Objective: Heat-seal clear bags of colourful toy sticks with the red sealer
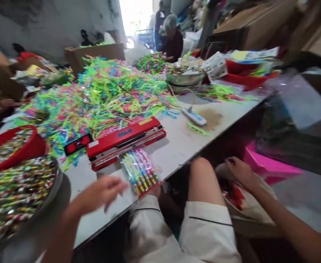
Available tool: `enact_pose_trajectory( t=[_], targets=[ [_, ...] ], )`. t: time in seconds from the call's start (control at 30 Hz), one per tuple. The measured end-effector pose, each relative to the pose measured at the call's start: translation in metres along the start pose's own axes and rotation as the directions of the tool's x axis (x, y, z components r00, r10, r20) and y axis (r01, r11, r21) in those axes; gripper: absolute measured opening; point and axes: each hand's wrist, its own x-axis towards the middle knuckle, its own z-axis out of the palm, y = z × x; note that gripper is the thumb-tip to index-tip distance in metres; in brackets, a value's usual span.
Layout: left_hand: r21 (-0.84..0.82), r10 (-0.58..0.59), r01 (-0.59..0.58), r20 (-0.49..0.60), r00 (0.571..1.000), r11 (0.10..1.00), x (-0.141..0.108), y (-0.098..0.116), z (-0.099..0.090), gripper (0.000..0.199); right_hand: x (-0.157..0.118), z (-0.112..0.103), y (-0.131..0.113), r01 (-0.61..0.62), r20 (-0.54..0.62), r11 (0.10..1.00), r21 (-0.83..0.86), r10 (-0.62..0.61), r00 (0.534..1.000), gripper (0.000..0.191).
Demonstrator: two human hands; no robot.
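Observation:
My left hand (103,191), slightly blurred, is above the white table with its fingers stretched out and nothing in them. Just right of it, a clear packet (141,171) of colourful sticks lies at the table's front edge, partly against the red heat sealer (127,140). Off the table to the right, my right hand (239,171) is at the rim of a pale bag-lined container (261,197) with red pieces (234,195) inside. Its fingers are curled; whatever they hold is hidden.
A large heap of neon strips (108,87) covers the back of the table (174,149). A metal basin (58,179) and a red basin (37,140) of small wrapped pieces stand left. A phone (78,144) and power strip (194,117) lie there. Another person (174,42) sits behind.

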Motion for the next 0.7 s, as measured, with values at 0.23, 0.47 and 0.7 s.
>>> enact_pose_trajectory(
  t=[0.23,0.47,0.7],
  targets=[
    [-0.628,-0.345,0.116,-0.256,0.903,0.769,-0.009,-0.051,0.153,0.082,-0.063,0.065,-0.148,0.171,0.549,0.898,0.406,-0.389,0.740,0.054],
    [-0.846,-0.338,0.003,-0.210,0.917,0.533,0.014,-0.029,0.148,0.120,-0.112,0.108,-0.201,-0.245,0.821,0.827,0.506,-0.376,0.429,0.083],
    [-0.876,-0.101,-0.188,-0.257,0.961,0.444,0.008,-0.048,0.176,0.077,-0.176,0.106,-0.161,-0.537,0.756,0.532,0.655,-0.444,0.481,0.126]
  ],
)
